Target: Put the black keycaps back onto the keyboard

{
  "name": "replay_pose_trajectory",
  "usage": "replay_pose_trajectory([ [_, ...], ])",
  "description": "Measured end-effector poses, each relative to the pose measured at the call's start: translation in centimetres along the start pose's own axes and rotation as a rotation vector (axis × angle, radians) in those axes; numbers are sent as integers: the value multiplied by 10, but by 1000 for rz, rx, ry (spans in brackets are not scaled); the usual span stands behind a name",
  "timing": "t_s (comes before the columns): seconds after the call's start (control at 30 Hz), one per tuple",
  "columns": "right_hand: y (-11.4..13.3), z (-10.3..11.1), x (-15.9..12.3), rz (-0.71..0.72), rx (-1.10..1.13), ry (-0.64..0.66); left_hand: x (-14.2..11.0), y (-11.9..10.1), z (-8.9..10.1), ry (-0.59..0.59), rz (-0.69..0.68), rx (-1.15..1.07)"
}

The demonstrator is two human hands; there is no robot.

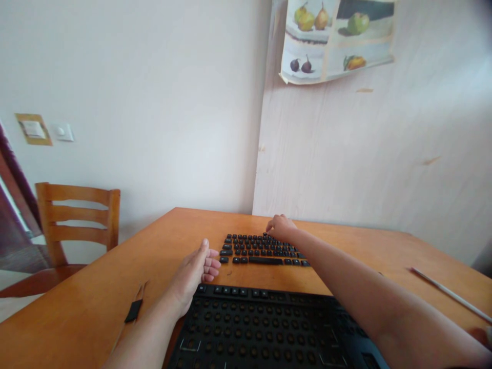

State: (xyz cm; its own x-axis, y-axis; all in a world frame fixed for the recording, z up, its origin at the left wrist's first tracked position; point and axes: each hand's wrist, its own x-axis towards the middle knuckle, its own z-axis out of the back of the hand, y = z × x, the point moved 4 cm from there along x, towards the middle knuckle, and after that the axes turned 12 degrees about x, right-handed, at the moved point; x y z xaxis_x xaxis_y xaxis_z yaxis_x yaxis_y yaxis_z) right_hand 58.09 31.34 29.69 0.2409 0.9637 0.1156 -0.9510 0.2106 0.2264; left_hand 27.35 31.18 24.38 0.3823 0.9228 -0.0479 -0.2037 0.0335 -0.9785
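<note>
A black keyboard base (265, 328) lies in front of me, most of its keycaps off and round key stems bare. Several keycaps remain along its top row. Behind it, loose black keycaps (255, 252) are laid out on the table in keyboard-like rows, including a long space bar (265, 261). My right hand (282, 227) reaches across to the back row, fingers pinched at a small keycap (265, 234). My forearm hides the right end of the rows. Beside their left end, my left hand (204, 263) rests empty, thumb up and fingers loosely bent.
On the wooden table (165, 230), a wire tool with a black grip (134, 310) lies left of my left forearm. A thin red-tipped stick (449, 293) lies at right. A wooden chair (79, 215) stands left; a wall rises behind the table, with a fruit picture (326, 51) above.
</note>
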Motion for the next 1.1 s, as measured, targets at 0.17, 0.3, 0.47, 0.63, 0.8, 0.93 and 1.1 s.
replay_pose_trajectory([
  [0.17, 1, -3, 7, -3, -12, 9, 1, 1, -1, -2, 12, -10],
  [0.3, 3, -3, 10, -11, -21, 17, -1, -2, -2, 2, 21, -14],
  [0.47, 4, -5, 12, -29, -28, 28, -3, -6, -3, -10, 20, 0],
  [0.63, 4, -9, 13, -35, -16, 23, -1, -4, -3, 4, 21, 0],
  [0.8, -1, -8, 14, -46, 17, 9, 0, -1, -2, 3, -2, -25],
  [0.93, -6, -7, 16, -49, 45, 7, -1, 0, -2, 6, -12, -26],
  [1.1, -7, -8, 17, -52, 57, 19, -1, -2, -2, 6, -5, -16],
])
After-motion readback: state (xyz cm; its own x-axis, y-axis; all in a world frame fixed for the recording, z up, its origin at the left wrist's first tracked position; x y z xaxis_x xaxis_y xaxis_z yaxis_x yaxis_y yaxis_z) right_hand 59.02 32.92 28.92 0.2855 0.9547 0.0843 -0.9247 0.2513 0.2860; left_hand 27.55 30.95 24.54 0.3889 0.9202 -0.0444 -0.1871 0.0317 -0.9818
